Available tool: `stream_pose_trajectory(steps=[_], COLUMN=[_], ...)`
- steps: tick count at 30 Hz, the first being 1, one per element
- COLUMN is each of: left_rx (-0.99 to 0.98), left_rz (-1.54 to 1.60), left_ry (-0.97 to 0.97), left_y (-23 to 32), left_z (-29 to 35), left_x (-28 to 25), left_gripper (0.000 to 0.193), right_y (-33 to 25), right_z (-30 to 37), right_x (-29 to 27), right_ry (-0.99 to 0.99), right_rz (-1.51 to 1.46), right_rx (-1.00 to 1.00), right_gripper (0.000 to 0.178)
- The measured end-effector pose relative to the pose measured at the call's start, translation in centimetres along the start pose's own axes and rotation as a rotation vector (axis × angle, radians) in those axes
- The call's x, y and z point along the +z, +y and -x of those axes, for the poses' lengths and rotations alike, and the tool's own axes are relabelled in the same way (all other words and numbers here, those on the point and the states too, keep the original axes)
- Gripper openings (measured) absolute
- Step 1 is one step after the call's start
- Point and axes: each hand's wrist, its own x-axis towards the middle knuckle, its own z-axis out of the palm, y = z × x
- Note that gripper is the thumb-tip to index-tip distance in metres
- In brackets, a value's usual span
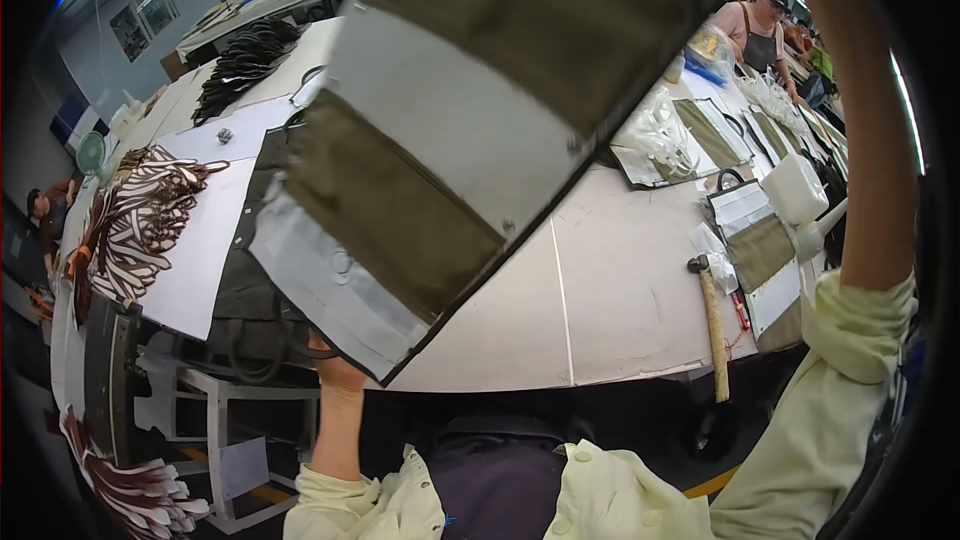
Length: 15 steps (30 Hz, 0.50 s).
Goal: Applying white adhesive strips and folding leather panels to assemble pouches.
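Observation:
A large flat fabric panel [430,130], olive-green and pale grey in bands with a dark edge, is held up tilted across the middle and runs out of the top of the view. It looks like a bag piece. My left hand [340,370] is at its lower corner, by a dark strap loop; the panel hides most of its fingers. My right arm reaches up along the right side, and its hand is beyond the upper edge. Beneath the panel on the left, a stack of dark green fabric pieces [238,285] with strap loops lies on the table [500,340].
To the right are a wooden-handled hammer [714,325], a white plastic bottle [795,190] and similar green-and-white panels [755,245]. Brown-and-white strips [150,220] are heaped at the left, dark strips [245,60] farther back. A co-worker [757,30] stands at the far right.

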Motion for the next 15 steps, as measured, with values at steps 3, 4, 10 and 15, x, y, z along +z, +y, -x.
stream_pose_trajectory(steps=[3, 4, 10, 15], left_rx=[-0.116, -0.216, -0.483, -0.321], left_rz=[0.025, 0.119, -0.719, -0.766], left_ry=[0.169, 0.235, 0.460, 0.489], left_y=[2.6, 3.6, 0.2, 1.1], left_z=[-0.2, -0.3, 0.9, -1.1], left_x=[0.0, 1.5, 4.0, 6.4], left_gripper=[0.064, 0.064, 0.039, 0.019], right_y=[7.6, 9.4, 12.0, 15.7], right_z=[8.1, 11.5, 29.1, 36.1], right_x=[-3.1, -2.9, -2.2, -3.6], right_ry=[-0.068, 0.071, 0.358, 0.556], right_rz=[0.056, 0.127, -0.232, -0.296], right_rx=[0.274, 0.306, 0.632, 0.626], right_gripper=[0.062, 0.057, 0.019, 0.019])
